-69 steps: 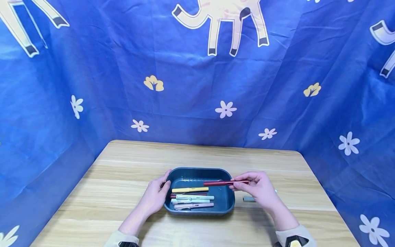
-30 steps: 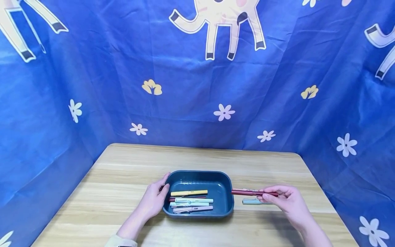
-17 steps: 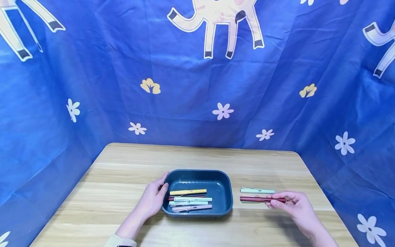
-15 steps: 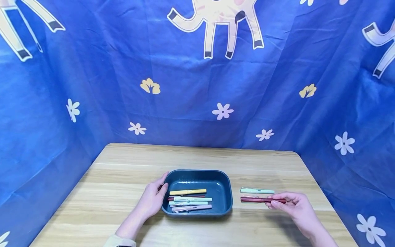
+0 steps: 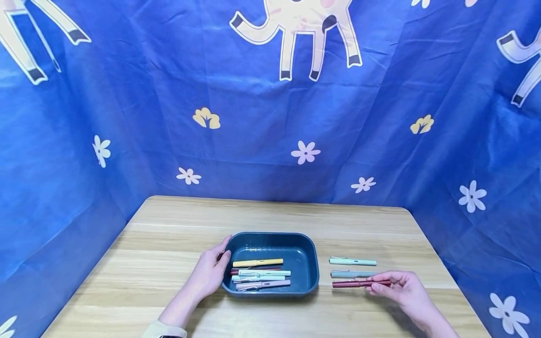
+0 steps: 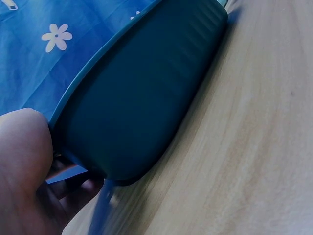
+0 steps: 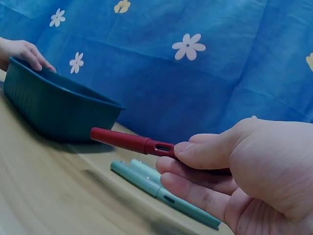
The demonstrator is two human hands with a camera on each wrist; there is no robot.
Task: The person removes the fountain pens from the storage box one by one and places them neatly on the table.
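A red pen [image 5: 351,284] is pinched near one end between the thumb and fingers of the right hand [image 5: 399,287], well to the right of the tray [image 5: 274,243], and in the right wrist view it seems to be held just above the table [image 5: 270,216]. It lies on the near side of a blue-green pen [image 5: 351,274], beyond which a mint pen [image 5: 355,262] is laid, both on the table and roughly parallel. The left side of the tray is gripped by the left hand [image 5: 211,268], by which it is best kept steady. If the red pen is to be laid in line, it should be kept level and parallel to its neighbours, lowered gently and released only once its whole length is supported, since it could roll if dropped. A small gap should be left so that the blue-green pen is not nudged by the knuckles. In the tray, a yellow pen [image 5: 258,263], a lilac pen [image 5: 264,284] and others between them lie close together, so each is best lifted singly.
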